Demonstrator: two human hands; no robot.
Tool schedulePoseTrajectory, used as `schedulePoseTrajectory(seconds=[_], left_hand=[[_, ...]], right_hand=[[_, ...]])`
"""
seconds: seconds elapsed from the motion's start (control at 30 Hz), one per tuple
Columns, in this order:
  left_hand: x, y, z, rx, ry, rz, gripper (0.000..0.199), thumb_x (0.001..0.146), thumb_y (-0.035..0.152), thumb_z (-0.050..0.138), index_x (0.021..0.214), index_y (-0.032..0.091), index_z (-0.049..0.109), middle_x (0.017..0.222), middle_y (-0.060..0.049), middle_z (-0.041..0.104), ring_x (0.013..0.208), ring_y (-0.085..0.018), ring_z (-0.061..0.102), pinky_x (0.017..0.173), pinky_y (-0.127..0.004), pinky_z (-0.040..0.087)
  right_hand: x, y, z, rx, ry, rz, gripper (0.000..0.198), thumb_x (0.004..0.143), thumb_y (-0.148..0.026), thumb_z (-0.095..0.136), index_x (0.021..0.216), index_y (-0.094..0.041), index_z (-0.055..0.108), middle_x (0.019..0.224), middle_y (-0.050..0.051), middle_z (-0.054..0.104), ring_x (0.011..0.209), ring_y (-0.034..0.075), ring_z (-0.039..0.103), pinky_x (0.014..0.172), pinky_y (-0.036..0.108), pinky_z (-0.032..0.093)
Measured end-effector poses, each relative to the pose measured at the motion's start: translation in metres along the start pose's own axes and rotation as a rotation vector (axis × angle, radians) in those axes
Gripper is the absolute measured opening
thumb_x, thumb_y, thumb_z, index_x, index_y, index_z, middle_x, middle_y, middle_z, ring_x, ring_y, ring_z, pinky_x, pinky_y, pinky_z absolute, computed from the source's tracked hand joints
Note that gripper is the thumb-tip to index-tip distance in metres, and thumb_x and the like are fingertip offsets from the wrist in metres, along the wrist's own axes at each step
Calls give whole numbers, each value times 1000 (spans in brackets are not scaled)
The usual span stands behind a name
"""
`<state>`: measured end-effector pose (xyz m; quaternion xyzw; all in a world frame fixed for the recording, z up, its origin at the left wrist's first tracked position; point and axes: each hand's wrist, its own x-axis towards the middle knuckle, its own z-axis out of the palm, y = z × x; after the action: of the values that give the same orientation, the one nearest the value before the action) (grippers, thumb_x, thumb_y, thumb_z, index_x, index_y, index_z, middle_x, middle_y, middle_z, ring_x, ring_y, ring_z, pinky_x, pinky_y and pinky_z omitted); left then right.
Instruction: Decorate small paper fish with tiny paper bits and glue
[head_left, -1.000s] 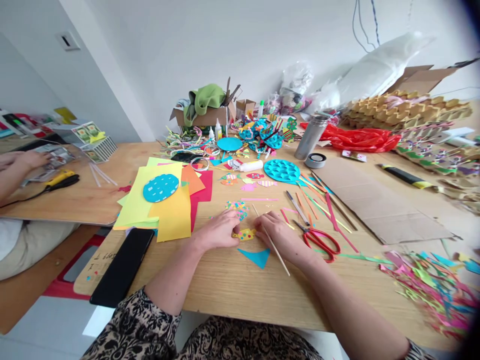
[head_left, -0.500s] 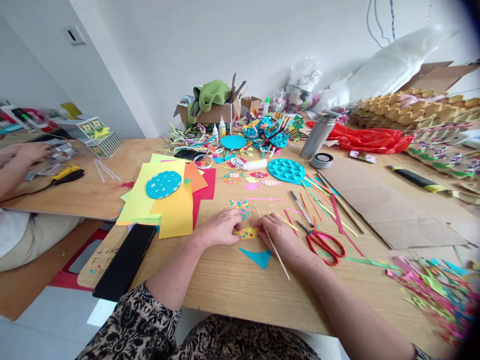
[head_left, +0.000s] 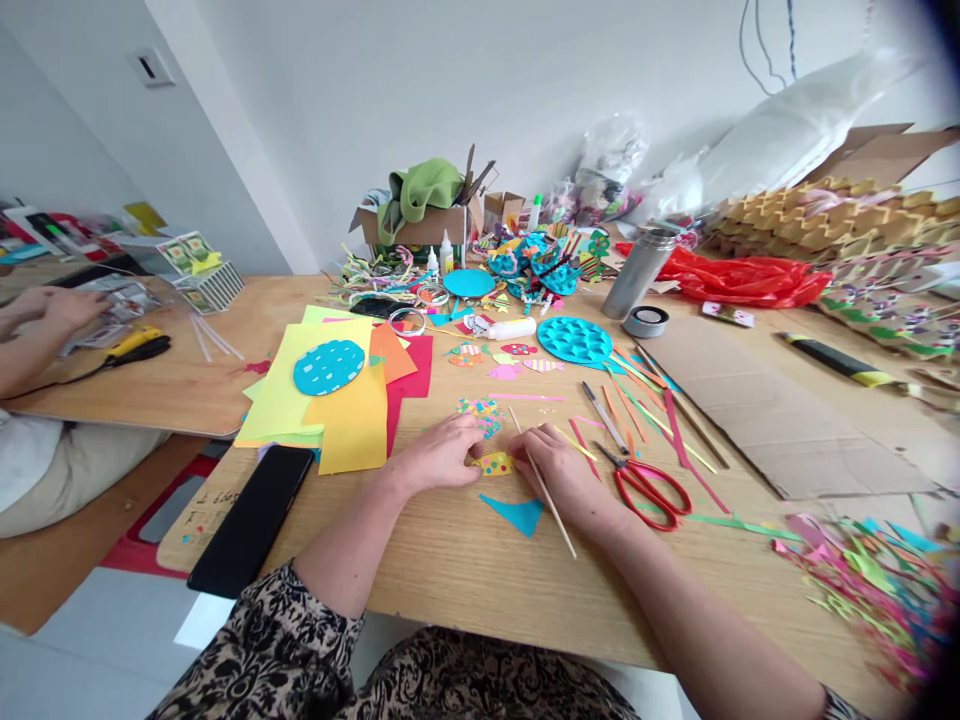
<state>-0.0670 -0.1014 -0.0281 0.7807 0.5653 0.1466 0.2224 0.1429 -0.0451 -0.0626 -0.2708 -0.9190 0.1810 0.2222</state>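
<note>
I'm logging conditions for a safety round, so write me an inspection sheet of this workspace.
Surface: wooden table, paper sheets at its left.
Job's things: yellow dotted paper piece; thin stick.
Clutter: red-handled scissors, pen and paper strips right of the piece; scrap pile farther right.
Hands: left hand at the piece's left end; right hand holds the stick, fingertips by the other end.
Cables: black cord on the neighbouring table; cords against the wall.
Surroundings: another person's hand at left.
</note>
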Motion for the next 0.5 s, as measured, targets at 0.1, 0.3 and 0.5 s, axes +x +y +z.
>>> schedulePoseTrajectory(seconds=[0.1, 0.3, 0.5], left_hand=[[1, 0, 0, -31, 19, -13, 6, 72, 16, 63, 78, 18, 61, 94, -5, 59, 99, -24, 58, 86, -35, 45], [4, -4, 4, -190, 69, -73, 34, 72, 19, 67, 106, 16, 62, 102, -8, 65, 98, -24, 60, 87, -37, 47], [8, -5, 9, -472, 89, -111, 36, 77, 16, 62, 113, 14, 62, 84, -3, 64, 72, -13, 59, 64, -25, 47]], right_hand=[[0, -1, 1, 9, 15, 5, 16, 85, -6, 50, 86, -20, 56, 85, 7, 65, 84, 22, 54, 75, 34, 46], [-1, -4, -3, 95, 60, 38, 17, 84, -5, 48, 86, -21, 55, 84, 6, 63, 83, 22, 55, 73, 34, 47], [-2, -8, -8, 248, 180, 93, 10, 85, -13, 51, 88, -21, 56, 85, 5, 62, 82, 21, 56, 72, 34, 47]])
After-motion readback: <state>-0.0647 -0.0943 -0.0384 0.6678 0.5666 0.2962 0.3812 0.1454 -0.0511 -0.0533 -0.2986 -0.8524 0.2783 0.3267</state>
